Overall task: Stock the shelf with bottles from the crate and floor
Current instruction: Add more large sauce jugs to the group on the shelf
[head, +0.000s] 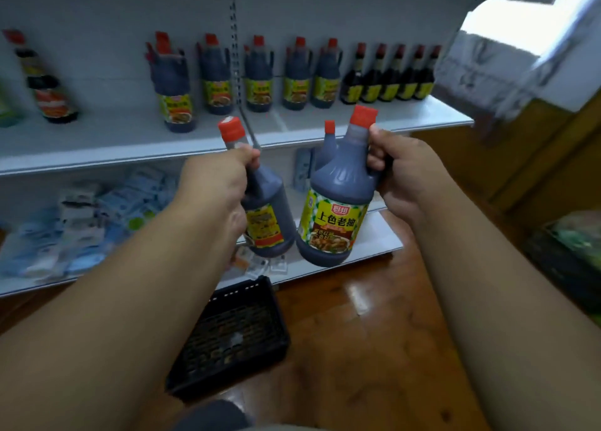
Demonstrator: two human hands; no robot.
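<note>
Bottles gripped: left hand (217, 183) on one (265, 216), right hand (398, 174) on another (335, 216); set 'em upright w/ shelf (374, 120) row.

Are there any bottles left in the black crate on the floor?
No, the black crate on the floor shows only its bare mesh bottom, with no bottles inside.

This is looking like a small shop: white metal retail shelving (208, 144) with slotted uprights is running along the wall, and rows of identical dark sauce bottles (260, 76) with red caps and yellow labels are standing on it facing outward, a row of slimmer dark bottles (390, 76) lining up beside them. Pale blue and white packets (81, 222) are lying stacked on the shelf below, and a black plastic crate (234, 336) is sitting on the glossy wooden floor (374, 349) in front.
</note>
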